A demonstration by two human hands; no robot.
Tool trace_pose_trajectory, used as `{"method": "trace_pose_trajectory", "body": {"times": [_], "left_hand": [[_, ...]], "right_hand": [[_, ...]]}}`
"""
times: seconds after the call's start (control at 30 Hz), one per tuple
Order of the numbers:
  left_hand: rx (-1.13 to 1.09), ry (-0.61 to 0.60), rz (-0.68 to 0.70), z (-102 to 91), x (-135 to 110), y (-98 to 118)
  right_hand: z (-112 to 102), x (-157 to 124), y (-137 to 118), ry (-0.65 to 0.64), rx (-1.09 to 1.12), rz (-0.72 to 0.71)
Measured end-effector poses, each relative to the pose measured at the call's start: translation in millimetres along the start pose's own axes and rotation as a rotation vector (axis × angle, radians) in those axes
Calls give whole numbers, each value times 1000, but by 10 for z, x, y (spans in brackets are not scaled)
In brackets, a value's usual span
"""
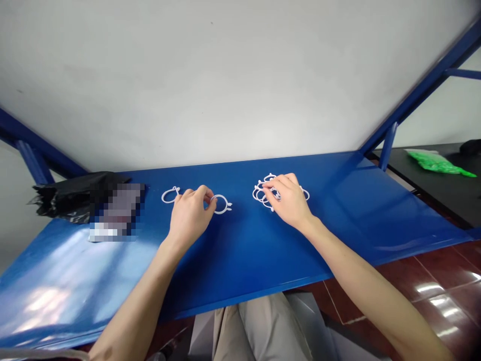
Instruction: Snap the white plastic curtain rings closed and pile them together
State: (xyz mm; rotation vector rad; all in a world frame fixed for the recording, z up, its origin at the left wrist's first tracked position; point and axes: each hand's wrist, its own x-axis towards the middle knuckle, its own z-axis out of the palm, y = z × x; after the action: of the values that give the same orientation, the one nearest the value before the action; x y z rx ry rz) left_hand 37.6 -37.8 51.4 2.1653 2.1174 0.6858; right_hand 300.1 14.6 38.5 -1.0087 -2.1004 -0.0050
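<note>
My left hand [191,213] pinches a thin white plastic ring [221,210] between thumb and fingertips. The ring is held out to the right of the fingers, and two small pointed tips stick out from its right side. Another white ring [168,196] with small knobs lies just left of that hand, partly covered by it. On the right, my right hand [287,198] reaches over a loose cluster of several white rings [259,194]. Its thumb and forefinger close on a ring at the cluster's left side, and the palm hides part of the cluster.
A blue tabletop [233,255] stretches beneath both hands, with a pale wall [225,90] behind it. At the left lie a black plastic bag [75,193] and a blurred-out dark item [122,205]. Further right, a green bag [436,161] rests on a black table [406,173].
</note>
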Motion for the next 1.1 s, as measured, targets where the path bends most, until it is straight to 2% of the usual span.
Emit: {"method": "trace_pose_trajectory", "body": {"times": [0.07, 0.2, 0.27, 0.4, 0.57, 0.73, 0.87, 1.0, 1.1], "left_hand": [[-102, -2, 3, 21, -15, 42], [-284, -44, 7, 64, -37, 129], [-339, -67, 2, 78, -44, 160], [-427, -107, -9, 85, -59, 192], [-462, -125, -34, 83, -70, 201], [-512, -130, -78, 55, -52, 204], [-533, -146, -147, 26, -34, 209], [-489, -143, -182, 29, -26, 190], [-377, -119, -112, 50, -27, 162]], "right_hand": [[19, -34, -137, -70, 114, -34], [95, -134, -321, -315, 377, -41], [130, -168, -346, -357, 441, -27], [140, -178, -336, -306, 483, -13], [111, -163, -353, -302, 521, -93], [122, -154, -358, -276, 528, -40], [139, -146, -339, -274, 494, -64], [133, -135, -320, -255, 456, -109], [109, -118, -305, -206, 420, -96]]}}
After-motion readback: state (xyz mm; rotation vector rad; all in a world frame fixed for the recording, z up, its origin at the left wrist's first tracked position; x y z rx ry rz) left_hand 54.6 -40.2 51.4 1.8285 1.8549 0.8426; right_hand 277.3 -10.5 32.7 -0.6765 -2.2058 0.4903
